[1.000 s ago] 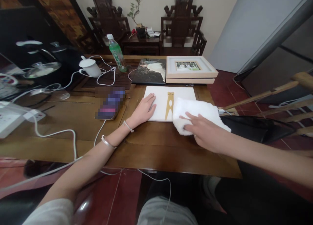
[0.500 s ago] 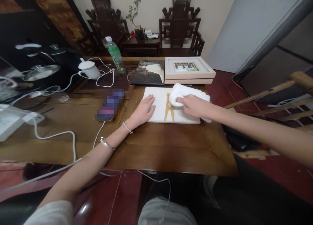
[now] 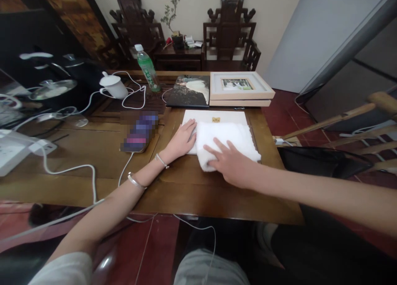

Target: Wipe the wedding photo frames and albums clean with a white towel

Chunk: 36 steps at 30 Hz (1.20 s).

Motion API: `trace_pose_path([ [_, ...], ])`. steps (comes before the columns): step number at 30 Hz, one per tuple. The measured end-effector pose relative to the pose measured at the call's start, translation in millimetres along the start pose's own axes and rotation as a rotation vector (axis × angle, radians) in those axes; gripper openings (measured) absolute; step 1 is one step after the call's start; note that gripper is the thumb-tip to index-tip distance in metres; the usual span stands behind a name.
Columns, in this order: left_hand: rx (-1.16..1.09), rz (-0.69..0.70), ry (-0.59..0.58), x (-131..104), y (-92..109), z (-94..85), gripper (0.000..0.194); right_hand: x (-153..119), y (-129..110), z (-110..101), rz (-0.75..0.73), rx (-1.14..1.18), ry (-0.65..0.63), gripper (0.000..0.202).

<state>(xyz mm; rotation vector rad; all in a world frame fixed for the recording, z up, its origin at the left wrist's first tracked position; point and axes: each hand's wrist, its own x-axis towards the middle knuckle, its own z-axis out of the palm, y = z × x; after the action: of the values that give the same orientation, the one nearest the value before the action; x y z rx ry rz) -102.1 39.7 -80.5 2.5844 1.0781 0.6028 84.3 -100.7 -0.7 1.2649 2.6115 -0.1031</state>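
A white folded towel [image 3: 228, 132] covers the lower right part of a white flat panel [image 3: 200, 115], which looks like the back of a picture frame. My right hand [image 3: 234, 165] presses on the towel's near side, fingers spread over it and the thumb at its folded edge. The top of a gold stand [image 3: 216, 119] shows above the towel; its legs are hidden underneath. On the panel's left edge my left hand [image 3: 183, 138] lies flat, fingers stretched out and holding nothing.
Behind the panel lie a dark picture panel [image 3: 189, 91] and stacked light-wood frames [image 3: 263, 86]. A green bottle [image 3: 148, 68], white lidded cup [image 3: 114, 86] and phone [image 3: 139, 132] stand or lie leftward. White cables [image 3: 83, 167] run across the wooden table [image 3: 186, 194].
My right hand has brought the towel down toward me over the panel, covering the stand's legs, and its fingers have spread. My left hand stays in place.
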Motion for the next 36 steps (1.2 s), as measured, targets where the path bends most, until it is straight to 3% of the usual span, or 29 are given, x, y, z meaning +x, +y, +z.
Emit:
trace_pose_path([
  [4, 0.003, 0.007, -0.013, -1.0, -2.6, 0.0, 0.050, -19.3, -24.2, -7.6, -0.016, 0.060, -0.107, 0.056],
  [7, 0.007, 0.009, -0.007, -1.0, -2.5, -0.1, 0.050, -19.9, -20.4, -7.5, -0.022, 0.077, -0.074, 0.056],
  [15, 0.015, -0.002, 0.000, 0.6, 2.1, -0.3, 0.050, 18.4, 42.3, -6.8, 0.053, 0.038, 0.120, 0.052],
  [20, 0.000, 0.006, 0.012, -0.2, 0.5, 0.4, 0.049, 48.5, 82.9, -14.5, 0.171, 0.016, 0.134, 0.046],
  [24, -0.004, 0.006, 0.016, -0.3, -1.4, 0.8, 0.049, 63.0, 95.8, -14.9, 0.228, 0.027, 0.115, 0.045],
  [29, -0.008, 0.005, 0.017, -0.4, -0.6, 0.7, 0.049, 56.8, 80.2, -0.8, 0.189, -0.023, 0.147, 0.057],
  [36, 0.001, -0.003, 0.028, 0.1, -2.5, 3.6, 0.049, 8.9, 16.3, 2.5, 0.063, 0.022, 0.054, 0.060],
])
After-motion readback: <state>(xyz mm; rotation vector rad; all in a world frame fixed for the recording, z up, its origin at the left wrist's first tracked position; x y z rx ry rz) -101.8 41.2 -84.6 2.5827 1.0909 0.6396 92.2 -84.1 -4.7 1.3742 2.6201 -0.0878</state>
